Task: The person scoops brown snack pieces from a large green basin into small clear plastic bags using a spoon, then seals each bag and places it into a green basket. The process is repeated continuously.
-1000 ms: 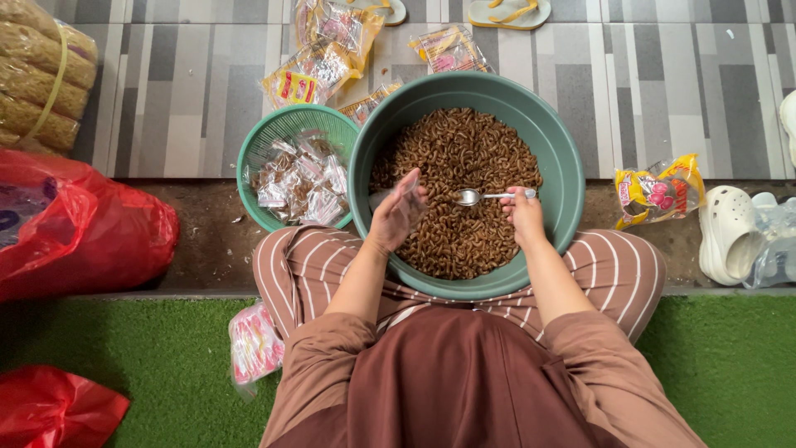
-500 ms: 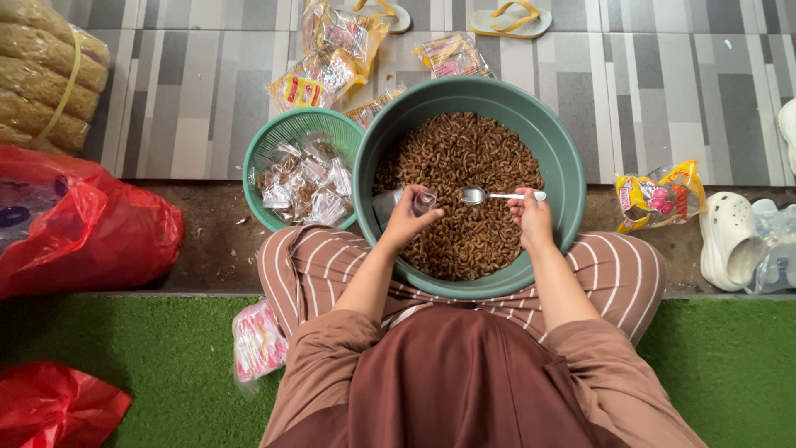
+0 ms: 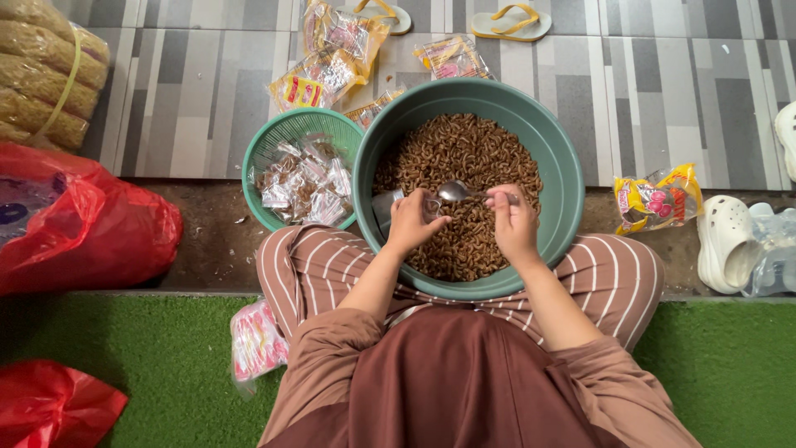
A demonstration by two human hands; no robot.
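A big green basin (image 3: 557, 158) full of brown curled snacks (image 3: 464, 158) rests between my knees. Over the snacks my left hand (image 3: 412, 222) holds a small clear plastic bag (image 3: 386, 206) with its mouth facing the spoon. A metal spoon (image 3: 454, 192) sits in my right hand (image 3: 512, 222), its bowl just at the bag's opening. Left of the basin stands a smaller green basket (image 3: 274, 141) holding several filled clear packets (image 3: 307, 178).
Red plastic bags (image 3: 91, 224) lie at my left, another (image 3: 50, 406) on the green turf. Packaged yellow snack bags (image 3: 327, 58) lie on the tiled floor beyond, one (image 3: 659, 199) at right. A pink packet stack (image 3: 257, 340) sits by my left thigh. White clogs (image 3: 730, 241) and sandals (image 3: 506, 21).
My left hand closed on the clear bag and held it by the spoon. My right hand drew the spoon left toward the bag's mouth.
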